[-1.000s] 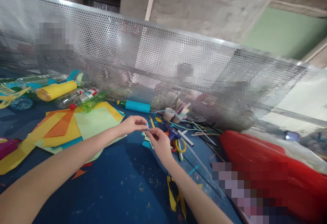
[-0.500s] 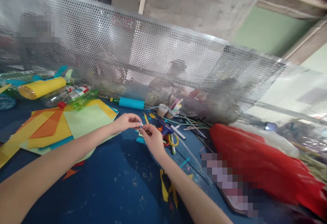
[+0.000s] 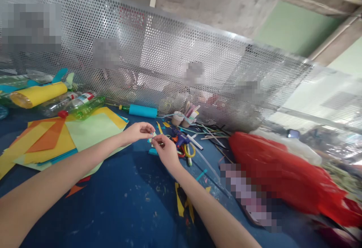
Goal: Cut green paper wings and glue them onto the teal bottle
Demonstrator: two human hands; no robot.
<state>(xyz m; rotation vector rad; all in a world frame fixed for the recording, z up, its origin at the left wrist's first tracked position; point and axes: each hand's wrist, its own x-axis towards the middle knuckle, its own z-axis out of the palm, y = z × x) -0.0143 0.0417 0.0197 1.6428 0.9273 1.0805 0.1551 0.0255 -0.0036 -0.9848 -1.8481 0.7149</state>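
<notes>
My left hand (image 3: pixel 142 130) and my right hand (image 3: pixel 164 148) meet above the blue table (image 3: pixel 118 202), their fingers pinched close together. Something small and pale shows at the fingertips; it is too small to make out. Just beyond my right hand lie a blue glue gun (image 3: pixel 181 139) and scissors with yellow and red handles (image 3: pixel 190 150). A blue paper scrap (image 3: pixel 153 151) rests beneath the hands. Behind my left hand is a bottle wrapped in blue paper (image 3: pixel 143 111).
At left are stacked coloured paper sheets (image 3: pixel 90 131), plastic bottles (image 3: pixel 86 106) and a yellow-wrapped bottle (image 3: pixel 39 94). Small cups with sticks (image 3: pixel 177 118) stand near the perforated metal screen (image 3: pixel 169 52). On the right lie a red plastic bag (image 3: pixel 277 169) and a blurred flat object (image 3: pixel 250 199).
The view has shifted slightly, so things on the table appear a little further left and higher. Both hands stay together, with the fingertips a little further apart.
</notes>
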